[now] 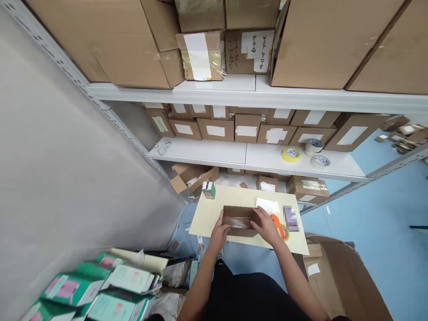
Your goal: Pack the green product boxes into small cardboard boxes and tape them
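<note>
A small open cardboard box [241, 232] stands near the front edge of the pale yellow table [230, 195]. Something whitish, perhaps plastic or paper, lies inside it. My left hand [218, 234] grips the box's left wall, thumb at the near corner. On the right side, my right hand [266, 227] holds the other wall, its fingers curled over the top edge. Just beside my right hand lies an orange tape dispenser [278, 225] with a yellow roll, partly hidden by the hand. White paper [267, 204] lies behind that hand.
A green and white carton [209, 190] stands at the table's back left, and a blurred purple item [290, 218] at the right. Tape rolls [291, 154] rest on the shelf [214, 151]. Green boxes [68, 287] are piled lower left; a large open carton [351, 276] stands lower right.
</note>
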`<state>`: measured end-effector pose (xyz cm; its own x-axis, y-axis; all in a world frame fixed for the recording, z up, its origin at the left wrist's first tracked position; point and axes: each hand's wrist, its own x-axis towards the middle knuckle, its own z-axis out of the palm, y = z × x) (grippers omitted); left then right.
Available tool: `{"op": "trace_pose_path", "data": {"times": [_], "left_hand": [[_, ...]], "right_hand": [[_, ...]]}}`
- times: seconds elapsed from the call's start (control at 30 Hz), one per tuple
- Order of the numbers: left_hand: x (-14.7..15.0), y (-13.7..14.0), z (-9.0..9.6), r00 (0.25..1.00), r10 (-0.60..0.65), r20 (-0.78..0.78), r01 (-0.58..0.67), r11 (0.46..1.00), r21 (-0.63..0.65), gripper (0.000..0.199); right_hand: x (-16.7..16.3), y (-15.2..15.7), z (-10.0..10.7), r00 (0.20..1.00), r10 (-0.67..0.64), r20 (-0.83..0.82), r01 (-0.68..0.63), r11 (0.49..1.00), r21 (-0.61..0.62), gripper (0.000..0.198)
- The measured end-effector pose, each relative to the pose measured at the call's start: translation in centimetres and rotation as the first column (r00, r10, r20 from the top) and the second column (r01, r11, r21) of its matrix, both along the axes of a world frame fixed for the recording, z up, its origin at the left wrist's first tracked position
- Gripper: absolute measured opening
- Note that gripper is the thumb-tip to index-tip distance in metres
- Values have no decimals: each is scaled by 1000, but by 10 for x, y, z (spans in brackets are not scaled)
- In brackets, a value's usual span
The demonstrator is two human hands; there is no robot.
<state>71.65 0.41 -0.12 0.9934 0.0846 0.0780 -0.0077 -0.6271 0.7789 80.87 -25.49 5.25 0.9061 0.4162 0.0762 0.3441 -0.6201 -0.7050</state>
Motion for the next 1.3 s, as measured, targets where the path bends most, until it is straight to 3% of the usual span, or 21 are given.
{"op": "trace_pose_path", "data": {"times": [0.2,0.3,0.4,0.47,0.57,0.7,0.87,1.0,1.1,1.3], "left_hand": [[77,66,-33,991,-96,-94,101,994,51,23],[97,87,-43,966,-186,-177,199,978,59,31],[101,104,-44,966,-213,-144,219,975,31,41],[101,117,-42,981,-168,-97,169,986,2,42],[108,143,-38,998,7,-55,-9,999,-30,45],[138,184,-32,972,220,-79,-223,974,-39,58],[182,213,-38,926,298,-232,-321,945,-68,71],[194,216,-49,882,368,-294,-379,925,19,67],[193,217,-52,905,357,-231,-342,934,103,62],[178,229,-35,900,387,-203,-349,916,197,54]], "right_hand": [[34,80,11,999,-30,-33,31,999,30,56],[51,123,8,994,-49,-99,57,995,85,58],[71,164,-3,962,-98,-257,150,970,191,60],[86,193,-15,905,-115,-409,243,930,277,57],[107,233,-33,807,-81,-584,343,870,353,54],[125,277,-52,721,-90,-687,415,850,324,56],[129,320,-57,652,15,-758,426,820,382,58],[122,343,-53,601,73,-796,422,817,394,59],[117,344,-45,628,81,-774,386,831,401,57],[103,293,-15,764,67,-642,285,857,429,54]]}}
